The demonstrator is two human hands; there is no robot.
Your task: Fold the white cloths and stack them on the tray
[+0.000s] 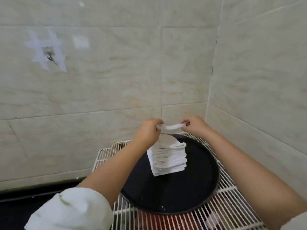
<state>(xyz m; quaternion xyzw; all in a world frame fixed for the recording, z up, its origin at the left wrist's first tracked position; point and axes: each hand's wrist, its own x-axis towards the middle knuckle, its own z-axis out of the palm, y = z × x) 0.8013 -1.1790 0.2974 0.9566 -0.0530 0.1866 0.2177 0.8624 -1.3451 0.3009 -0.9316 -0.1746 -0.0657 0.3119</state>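
- Both hands are up above the pile: the left hand (149,130) pinches one end of a folded white cloth (171,127), the right hand (194,126) pinches the other end, fingers curled round it.
- The cloth hangs between them as a narrow strip, sagging a little in the middle, right over the stack and not yet touching it.
- Below sits the stack of folded cloths (167,156), many layers high and leaning slightly, on the far part of the round black tray (166,196).
- So a good share looks done; this piece seems folded and, I judge, only needs laying on top.
- No loose unfolded cloths are in view, so how many remain I cannot tell.
- The tray rests on a white wire rack (232,205), something red showing beneath it.
- Tiled walls (116,72) meet in the corner behind.
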